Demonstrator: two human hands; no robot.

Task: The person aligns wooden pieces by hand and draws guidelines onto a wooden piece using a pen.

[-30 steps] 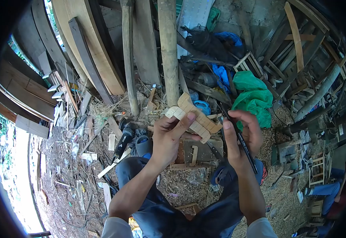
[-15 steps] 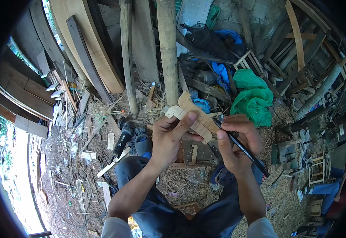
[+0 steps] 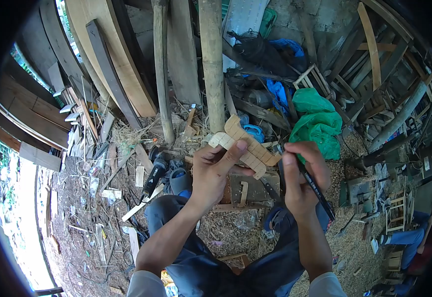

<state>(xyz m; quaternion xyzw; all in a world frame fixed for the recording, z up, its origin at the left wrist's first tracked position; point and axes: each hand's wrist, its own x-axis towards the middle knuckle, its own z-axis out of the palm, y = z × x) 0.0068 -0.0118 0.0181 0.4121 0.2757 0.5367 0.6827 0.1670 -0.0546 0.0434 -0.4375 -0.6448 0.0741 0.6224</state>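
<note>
My left hand (image 3: 211,171) is closed on small curved wooden pieces (image 3: 258,151), its thumb pressed on top. They look like two matching pale shapes side by side, with pencil-like lines across them. Just to their right, my right hand (image 3: 302,180) pinches a black pen (image 3: 318,195) between thumb and fingers. The pen slants down to the right, and its upper end is near the pieces' right end; whether they touch I cannot tell. Below the hands, a small wooden piece (image 3: 244,193) lies on a dark wooden block (image 3: 234,185). A dark blade (image 3: 270,188) is beside it.
A black power tool (image 3: 154,178) lies on the littered ground to the left. Boards (image 3: 117,59) and a bamboo post (image 3: 212,64) stand ahead. A green plastic bag (image 3: 317,121) sits at right, near stacked wood (image 3: 374,64). Another person's leg (image 3: 406,237) shows far right.
My right hand has shifted slightly right, drawing the pen away from the wooden pieces' right end. My left hand keeps its hold on them, and the view has shifted a little.
</note>
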